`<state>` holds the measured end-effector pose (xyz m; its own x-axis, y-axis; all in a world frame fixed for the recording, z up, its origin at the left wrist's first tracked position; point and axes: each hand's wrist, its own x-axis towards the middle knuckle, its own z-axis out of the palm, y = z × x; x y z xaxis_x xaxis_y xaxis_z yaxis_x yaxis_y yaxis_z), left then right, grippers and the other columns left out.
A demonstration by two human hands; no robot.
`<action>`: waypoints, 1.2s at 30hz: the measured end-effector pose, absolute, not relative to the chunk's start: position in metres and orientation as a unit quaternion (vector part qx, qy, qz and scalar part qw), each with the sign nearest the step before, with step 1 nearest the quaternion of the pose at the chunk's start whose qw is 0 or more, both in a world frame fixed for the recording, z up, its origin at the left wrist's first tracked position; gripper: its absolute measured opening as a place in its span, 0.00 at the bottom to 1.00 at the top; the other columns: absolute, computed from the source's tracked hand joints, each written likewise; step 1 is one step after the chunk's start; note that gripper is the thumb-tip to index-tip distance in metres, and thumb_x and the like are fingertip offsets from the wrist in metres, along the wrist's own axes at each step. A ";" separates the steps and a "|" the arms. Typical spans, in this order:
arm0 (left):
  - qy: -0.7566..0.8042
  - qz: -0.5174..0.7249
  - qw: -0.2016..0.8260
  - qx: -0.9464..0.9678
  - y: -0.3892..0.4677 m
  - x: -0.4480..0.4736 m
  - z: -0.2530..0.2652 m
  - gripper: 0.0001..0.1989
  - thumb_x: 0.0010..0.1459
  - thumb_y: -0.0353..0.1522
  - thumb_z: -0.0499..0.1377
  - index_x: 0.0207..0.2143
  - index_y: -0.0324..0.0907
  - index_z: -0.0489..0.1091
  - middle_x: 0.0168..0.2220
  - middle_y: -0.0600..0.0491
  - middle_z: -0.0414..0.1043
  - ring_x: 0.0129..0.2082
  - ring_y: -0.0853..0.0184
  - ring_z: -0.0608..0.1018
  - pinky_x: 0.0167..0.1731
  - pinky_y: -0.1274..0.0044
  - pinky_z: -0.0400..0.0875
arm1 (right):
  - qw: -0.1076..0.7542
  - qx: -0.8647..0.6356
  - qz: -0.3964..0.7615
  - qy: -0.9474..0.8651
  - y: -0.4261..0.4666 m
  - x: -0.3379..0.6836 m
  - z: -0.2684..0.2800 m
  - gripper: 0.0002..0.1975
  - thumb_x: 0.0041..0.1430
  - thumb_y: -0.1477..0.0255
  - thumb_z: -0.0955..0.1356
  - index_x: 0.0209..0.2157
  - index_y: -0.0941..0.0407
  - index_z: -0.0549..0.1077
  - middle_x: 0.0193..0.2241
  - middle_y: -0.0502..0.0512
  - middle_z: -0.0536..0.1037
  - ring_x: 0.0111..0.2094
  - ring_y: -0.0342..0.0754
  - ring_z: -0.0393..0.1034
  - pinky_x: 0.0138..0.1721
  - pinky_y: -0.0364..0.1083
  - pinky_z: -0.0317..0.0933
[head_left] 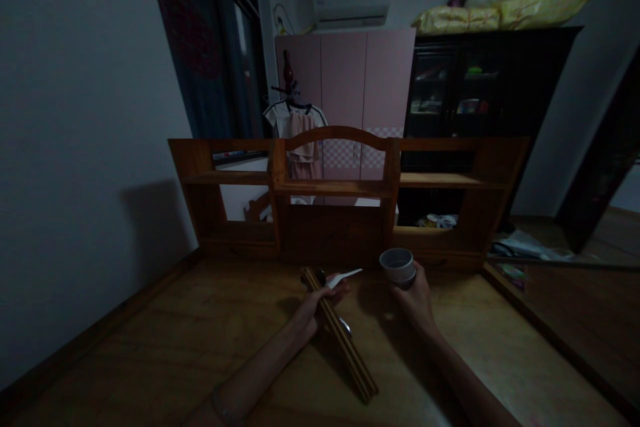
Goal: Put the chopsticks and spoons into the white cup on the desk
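Head view: chopsticks (pixel 347 349) and cup (pixel 398 268) being held apart over a table (pixel 210 340).
The chopsticks and a white utensil (pixel 344 277), perhaps a spoon, are being gripped in the left hand (pixel 311 309); the grey cup, mouth up, is being clasped by the right hand (pixel 416 300). A holding step is seemingly being performed; a tight bundle and steady cup are apparently being called for next.
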<state>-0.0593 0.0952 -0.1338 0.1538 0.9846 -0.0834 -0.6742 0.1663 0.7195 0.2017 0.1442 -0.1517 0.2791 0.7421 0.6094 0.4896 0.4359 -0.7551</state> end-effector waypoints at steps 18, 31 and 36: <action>0.281 0.587 0.691 0.316 0.091 -0.060 -0.129 0.24 0.49 0.16 0.63 0.49 0.36 0.69 0.48 0.42 0.76 0.45 0.62 0.80 0.46 0.78 0.76 | 0.608 -0.518 0.106 -0.592 0.141 0.201 -0.148 0.36 0.43 0.65 0.71 0.55 0.56 0.62 0.48 0.62 0.71 0.48 0.62 0.67 0.47 0.55 0.64; 0.235 0.589 0.722 0.276 0.092 -0.058 -0.127 0.29 0.43 0.11 0.59 0.48 0.37 0.69 0.47 0.43 0.77 0.50 0.59 0.77 0.51 0.75 0.74 | 0.608 -0.514 0.108 -0.595 0.142 0.202 -0.151 0.36 0.44 0.64 0.71 0.56 0.55 0.62 0.49 0.61 0.70 0.49 0.61 0.66 0.48 0.55 0.63; 0.258 0.589 0.719 0.264 0.089 -0.056 -0.123 0.29 0.44 0.13 0.60 0.50 0.36 0.69 0.45 0.43 0.78 0.49 0.58 0.78 0.49 0.76 0.75 | 0.610 -0.517 0.109 -0.591 0.141 0.201 -0.149 0.35 0.43 0.65 0.71 0.55 0.55 0.62 0.48 0.61 0.71 0.48 0.61 0.67 0.47 0.55 0.64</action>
<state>-0.0564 0.0894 -0.1230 0.1721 0.9832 -0.0601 -0.7106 0.1662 0.6837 0.2005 0.1413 -0.1492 0.2783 0.7439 0.6076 0.4769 0.4421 -0.7597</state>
